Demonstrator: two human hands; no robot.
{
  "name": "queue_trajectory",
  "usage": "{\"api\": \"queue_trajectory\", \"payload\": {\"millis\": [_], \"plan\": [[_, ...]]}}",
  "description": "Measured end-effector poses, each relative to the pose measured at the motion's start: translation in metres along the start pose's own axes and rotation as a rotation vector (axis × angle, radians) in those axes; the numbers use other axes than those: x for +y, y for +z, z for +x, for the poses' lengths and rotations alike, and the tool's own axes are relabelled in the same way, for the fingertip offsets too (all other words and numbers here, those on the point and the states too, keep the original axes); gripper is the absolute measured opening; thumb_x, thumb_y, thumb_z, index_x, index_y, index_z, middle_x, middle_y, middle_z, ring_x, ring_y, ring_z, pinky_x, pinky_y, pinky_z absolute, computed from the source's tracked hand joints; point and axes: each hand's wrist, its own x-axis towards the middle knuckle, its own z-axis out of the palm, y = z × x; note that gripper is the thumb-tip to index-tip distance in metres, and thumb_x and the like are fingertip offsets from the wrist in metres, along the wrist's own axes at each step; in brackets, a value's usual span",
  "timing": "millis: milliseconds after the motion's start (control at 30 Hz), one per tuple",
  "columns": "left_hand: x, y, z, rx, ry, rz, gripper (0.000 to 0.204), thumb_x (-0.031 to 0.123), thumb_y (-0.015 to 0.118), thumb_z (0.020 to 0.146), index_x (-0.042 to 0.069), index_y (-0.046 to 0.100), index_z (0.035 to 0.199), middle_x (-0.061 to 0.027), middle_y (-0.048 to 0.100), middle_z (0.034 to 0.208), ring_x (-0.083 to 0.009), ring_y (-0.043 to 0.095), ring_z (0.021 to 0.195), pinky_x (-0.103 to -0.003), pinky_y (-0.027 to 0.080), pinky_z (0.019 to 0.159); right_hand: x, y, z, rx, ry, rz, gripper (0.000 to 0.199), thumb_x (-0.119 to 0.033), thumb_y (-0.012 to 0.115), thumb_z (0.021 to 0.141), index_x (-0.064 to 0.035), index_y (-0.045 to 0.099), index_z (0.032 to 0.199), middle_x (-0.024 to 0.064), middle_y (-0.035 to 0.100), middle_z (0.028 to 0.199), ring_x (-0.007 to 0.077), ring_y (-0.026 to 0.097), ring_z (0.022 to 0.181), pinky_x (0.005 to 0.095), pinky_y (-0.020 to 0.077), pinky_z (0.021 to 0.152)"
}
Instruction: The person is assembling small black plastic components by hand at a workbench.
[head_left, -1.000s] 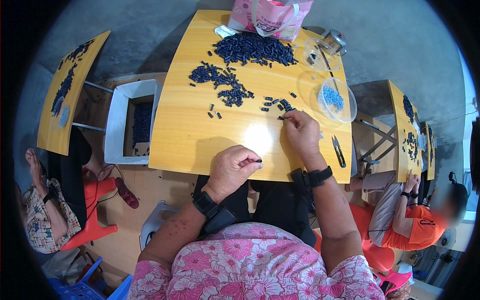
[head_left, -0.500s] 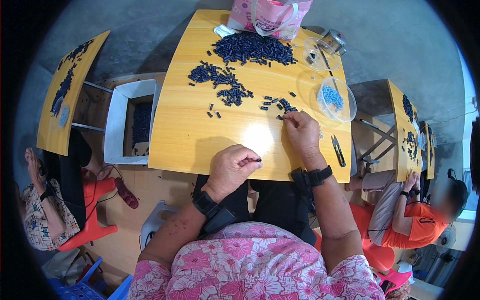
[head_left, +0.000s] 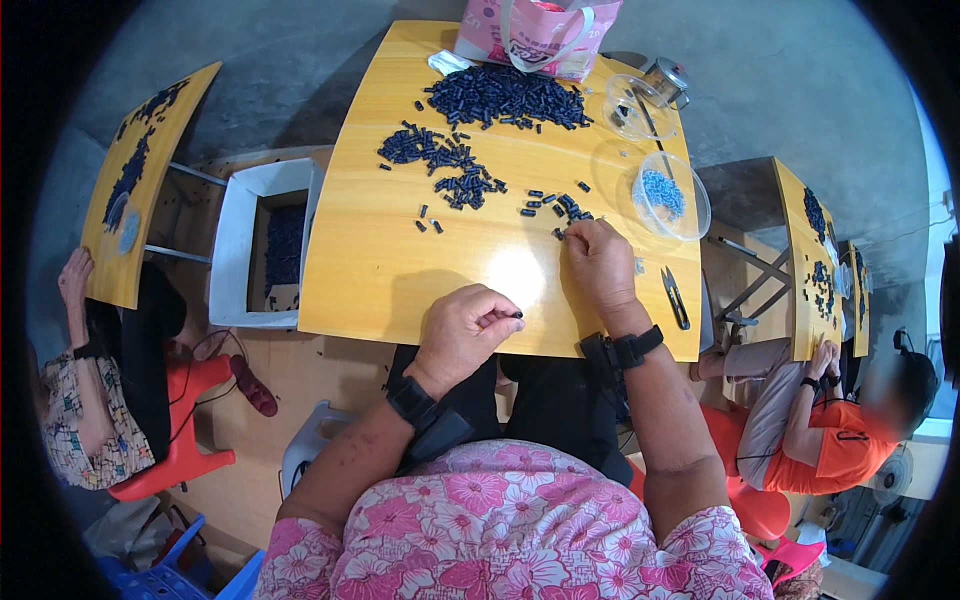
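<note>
My left hand [head_left: 462, 332] is closed in a pinch over the table's front edge, with a small black cylindrical piece [head_left: 517, 315] showing at its fingertips. To the right and farther in, my right hand [head_left: 602, 264] bends over the table with its fingers pressed together. Its fingertips meet a dark small piece [head_left: 558, 234] at the near end of a loose cluster of black cylindrical pieces [head_left: 571, 209]; whether that piece is gripped or only touched is hidden. A larger heap of the same pieces [head_left: 505, 97] lies at the back, with a smaller pile [head_left: 467, 187] nearer me.
On the right of the wooden table [head_left: 370, 290] stands a clear bowl of small blue pieces [head_left: 662, 195], with thread snips [head_left: 676, 300] closer to me. Behind are another clear tub [head_left: 640, 107], a metal mug [head_left: 666, 80] and a pink bag [head_left: 540, 38]. People sit at side tables.
My hands stay almost in place, the right shifting very slightly. At the left table, the other person's hand has risen to the table edge.
</note>
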Motion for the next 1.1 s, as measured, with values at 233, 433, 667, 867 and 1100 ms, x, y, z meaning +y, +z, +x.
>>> {"api": "queue_trajectory", "payload": {"millis": [233,433,667,867,1100], "plan": [[-0.003,0.001,-0.001,0.018,-0.027,0.0,0.008,0.008,0.075,0.079,0.002,0.071,0.083,-0.0056,0.067,0.078,-0.011,0.062,0.07,-0.025,0.048,0.063,0.002,-0.008,-0.014,-0.063,-0.043,-0.128,0.006,-0.006,0.061,0.086,-0.0048,0.062,0.091,0.0182,0.065,0.091,0.0386,0.063,0.085,0.0439,0.0513,0.075],[-0.006,0.0,0.001,0.008,-0.015,-0.043,0.011,0.009,0.076,0.08,0.001,0.071,0.086,-0.0059,0.068,0.079,-0.0103,0.063,0.071,-0.025,0.05,0.065,-0.026,-0.03,-0.042,-0.11,-0.183,0.254,0.004,0.0,0.058,0.087,-0.0018,0.058,0.091,0.0149,0.062,0.084,0.0334,0.062,0.08,0.0374,0.0494,0.073],[-0.007,0.0,-0.001,-0.003,-0.005,0.01,0.013,0.006,0.078,0.076,0.001,0.069,0.084,-0.006,0.067,0.079,-0.0107,0.064,0.07,-0.025,0.051,0.065,-0.042,-0.025,-0.059,-0.262,-0.11,0.271,0.01,-0.008,0.064,0.087,-0.0051,0.061,0.096,0.0162,0.063,0.092,0.0364,0.064,0.087,0.0409,0.0526,0.075],[-0.008,0.001,-0.002,-0.023,-0.061,0.005,0.013,0.006,0.078,0.076,0.0,0.07,0.084,-0.0064,0.068,0.079,-0.0112,0.066,0.073,-0.025,0.053,0.067,-0.046,-0.016,-0.064,-0.271,-0.174,0.266,0.013,-0.01,0.064,0.087,-0.006,0.059,0.098,0.0161,0.062,0.092,0.0372,0.064,0.085,0.0416,0.0523,0.073],[-0.007,0.0,-0.001,-0.036,-0.057,0.034,0.013,0.007,0.078,0.077,0.0,0.071,0.086,-0.0072,0.069,0.08,-0.0125,0.068,0.074,-0.026,0.054,0.067,-0.043,-0.017,-0.064,-0.277,-0.317,0.102,0.016,-0.008,0.061,0.085,-0.0074,0.056,0.1,0.0151,0.059,0.093,0.0369,0.062,0.079,0.0437,0.0521,0.068]]}}
